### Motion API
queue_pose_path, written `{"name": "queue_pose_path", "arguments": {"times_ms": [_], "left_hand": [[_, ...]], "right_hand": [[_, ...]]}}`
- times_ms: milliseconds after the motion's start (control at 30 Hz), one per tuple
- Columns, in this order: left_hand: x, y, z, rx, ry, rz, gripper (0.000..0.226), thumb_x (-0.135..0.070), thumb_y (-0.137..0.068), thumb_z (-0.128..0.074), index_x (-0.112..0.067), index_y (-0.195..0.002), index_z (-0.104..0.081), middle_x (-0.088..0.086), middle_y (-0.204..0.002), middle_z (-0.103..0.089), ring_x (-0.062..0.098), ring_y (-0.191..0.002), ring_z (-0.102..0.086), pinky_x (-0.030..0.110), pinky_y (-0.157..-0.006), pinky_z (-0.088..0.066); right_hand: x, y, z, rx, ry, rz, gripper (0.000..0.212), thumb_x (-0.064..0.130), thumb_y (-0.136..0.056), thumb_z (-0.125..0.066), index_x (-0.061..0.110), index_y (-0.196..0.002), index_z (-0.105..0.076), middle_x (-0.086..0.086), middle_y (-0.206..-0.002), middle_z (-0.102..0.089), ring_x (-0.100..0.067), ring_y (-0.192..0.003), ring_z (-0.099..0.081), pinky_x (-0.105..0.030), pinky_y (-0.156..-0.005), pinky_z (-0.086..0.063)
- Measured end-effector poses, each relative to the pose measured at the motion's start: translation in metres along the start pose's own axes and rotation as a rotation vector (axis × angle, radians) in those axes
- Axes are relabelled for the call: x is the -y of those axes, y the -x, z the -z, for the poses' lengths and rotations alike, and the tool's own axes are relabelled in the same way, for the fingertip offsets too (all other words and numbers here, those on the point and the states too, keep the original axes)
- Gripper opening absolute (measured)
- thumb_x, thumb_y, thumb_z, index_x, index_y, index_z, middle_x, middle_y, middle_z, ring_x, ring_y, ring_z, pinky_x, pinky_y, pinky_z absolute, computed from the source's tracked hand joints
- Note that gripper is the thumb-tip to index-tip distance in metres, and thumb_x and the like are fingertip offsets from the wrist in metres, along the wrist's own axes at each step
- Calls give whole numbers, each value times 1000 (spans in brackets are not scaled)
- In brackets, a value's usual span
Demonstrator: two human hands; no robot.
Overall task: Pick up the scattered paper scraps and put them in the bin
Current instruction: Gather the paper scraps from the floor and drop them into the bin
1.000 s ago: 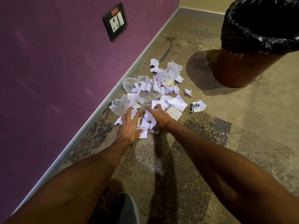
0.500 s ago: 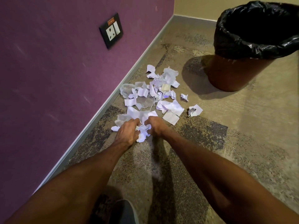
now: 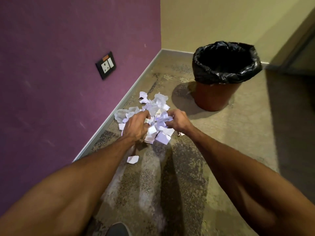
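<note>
Both hands curl closed around one bunch of paper scraps (image 3: 157, 124), left hand (image 3: 136, 127) and right hand (image 3: 179, 120) gripping opposite sides above the floor (image 3: 221, 142).

I see bare floor (image 3: 201, 133) between the paper scraps (image 3: 157, 106) and the bin (image 3: 216, 97); the purple wall (image 3: 68, 82) closes the left side.

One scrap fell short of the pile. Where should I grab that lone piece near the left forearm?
Take the lone scrap by its raised, curled right edge, pinching from above. It lies apart on bare floor, so nothing blocks a top approach.
</note>
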State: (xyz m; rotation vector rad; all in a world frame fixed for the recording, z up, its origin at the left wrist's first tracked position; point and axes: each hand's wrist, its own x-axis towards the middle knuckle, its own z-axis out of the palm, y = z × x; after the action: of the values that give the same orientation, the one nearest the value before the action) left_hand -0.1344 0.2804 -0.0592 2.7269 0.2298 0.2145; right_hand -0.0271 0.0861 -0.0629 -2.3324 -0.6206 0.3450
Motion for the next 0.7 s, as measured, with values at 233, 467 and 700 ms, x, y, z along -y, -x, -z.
{"name": "queue_pose_path", "arguments": {"times_ms": [233, 467, 700], "left_hand": [[-87, -72, 39, -111, 0, -189, 27, -12, -88, -69, -20, -112, -62, 4, -107, -71, 28, -90, -63, 35, -68, -47], [-184, -148, 72, -151, 61, -401, 29, -26, -84, -56, -18, -110, -61, 9, -107, -72, 36, -96, -65, 46, -75, -57], [-258, -242, 62, -111, 83, -418, 32, -22, -91, -70, -17, -123, -64, 12, -125, -69, 36, -110, -65, 40, -83, -53]], "right_hand": [[1, 5, 109, -203, -10, 21, 15, 14, -73, -83, 8, -74, -69, 4, -68, -59, -6, -63, -51, -19, -50, -40], [-5, -10, 233, -374, 55, -32, 14, 15, -75, -84, 7, -84, -76, 1, -72, -65, -5, -62, -53, -22, -51, -42], [-39, -56, 313, -519, 97, -200, 29, 21, -77, -82, -1, -93, -70, -6, -76, -57, -18, -72, -51, -39, -63, -50]]}}
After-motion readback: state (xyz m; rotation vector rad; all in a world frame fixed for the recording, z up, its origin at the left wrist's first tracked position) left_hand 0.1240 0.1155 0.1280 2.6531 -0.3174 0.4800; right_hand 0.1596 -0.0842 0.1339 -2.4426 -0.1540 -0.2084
